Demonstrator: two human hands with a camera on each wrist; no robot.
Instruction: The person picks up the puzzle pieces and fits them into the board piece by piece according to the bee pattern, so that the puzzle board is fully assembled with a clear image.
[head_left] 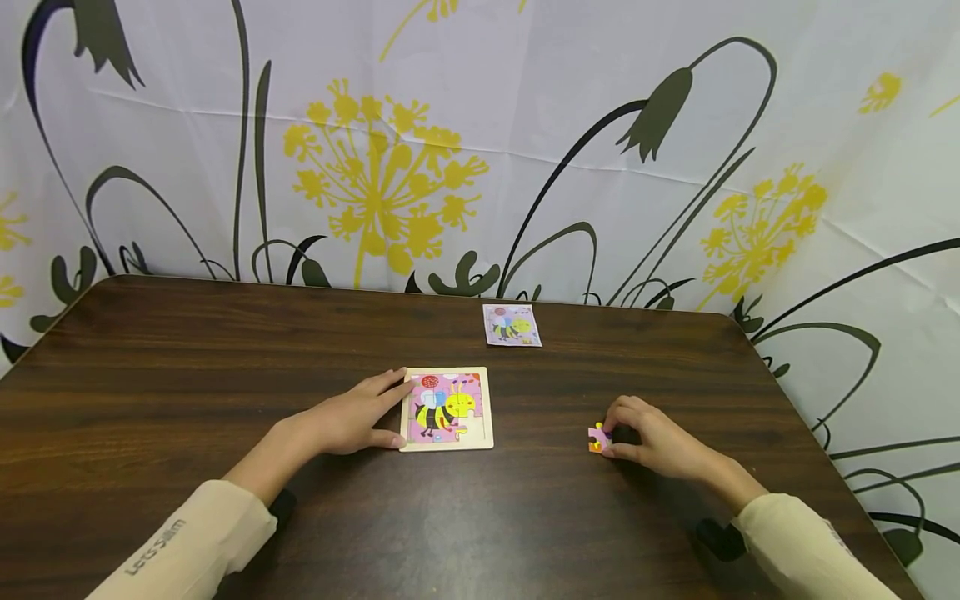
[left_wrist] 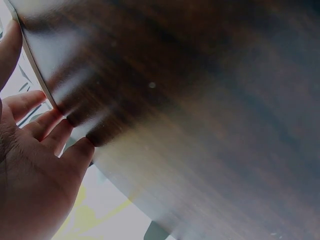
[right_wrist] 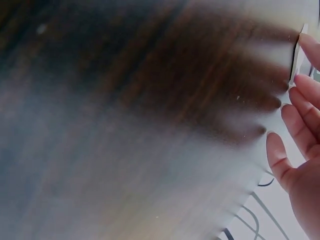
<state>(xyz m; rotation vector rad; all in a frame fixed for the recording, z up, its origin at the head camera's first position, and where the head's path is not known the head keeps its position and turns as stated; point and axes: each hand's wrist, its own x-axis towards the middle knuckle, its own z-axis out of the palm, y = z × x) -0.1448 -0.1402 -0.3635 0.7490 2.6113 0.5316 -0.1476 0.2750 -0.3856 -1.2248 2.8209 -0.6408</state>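
A square wooden jigsaw puzzle board [head_left: 487,410] lies flat near the middle of the table, showing a bee [head_left: 442,410] on pink. Bare light wood shows at its lower right corner. Along the board's left edge rests my left hand [head_left: 348,419], fingers fairly straight and spread, thumb at the lower left corner. Off to the right, my right hand [head_left: 660,442] pinches a puzzle piece [head_left: 595,438], pink with yellow and orange, between thumb and fingers. In the right wrist view the piece [right_wrist: 298,55] appears only as a thin edge by the fingertips.
A small printed picture card [head_left: 512,325] of the same bee lies behind the board, close to the table's far edge. The dark wood table [head_left: 225,358] ends against a white flower-patterned cloth [head_left: 555,100].
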